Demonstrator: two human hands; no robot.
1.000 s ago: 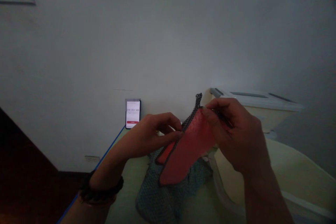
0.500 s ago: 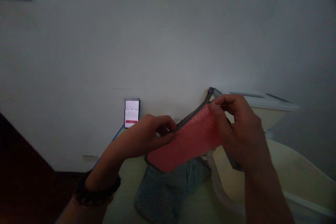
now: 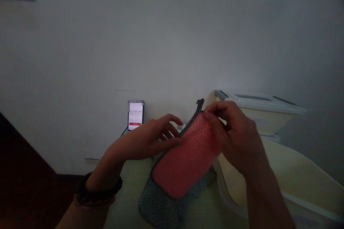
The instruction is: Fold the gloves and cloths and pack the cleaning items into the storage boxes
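Our right hand (image 3: 231, 136) pinches the far top corner of the pink cloth (image 3: 185, 159), and our left hand (image 3: 150, 137) pinches its dark-trimmed edge. We hold the cloth raised, its long axis slanting from far right to near left, over a grey cloth (image 3: 158, 205). A phone (image 3: 135, 115) leans against the wall at far left. At far right stands a lidded cream bin (image 3: 264, 112), its contents hidden.

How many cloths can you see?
2. The pink cloth is held up by its top edge between the left hand and the right hand. The grey cloth lies on the table under it. Others may be hidden beneath.
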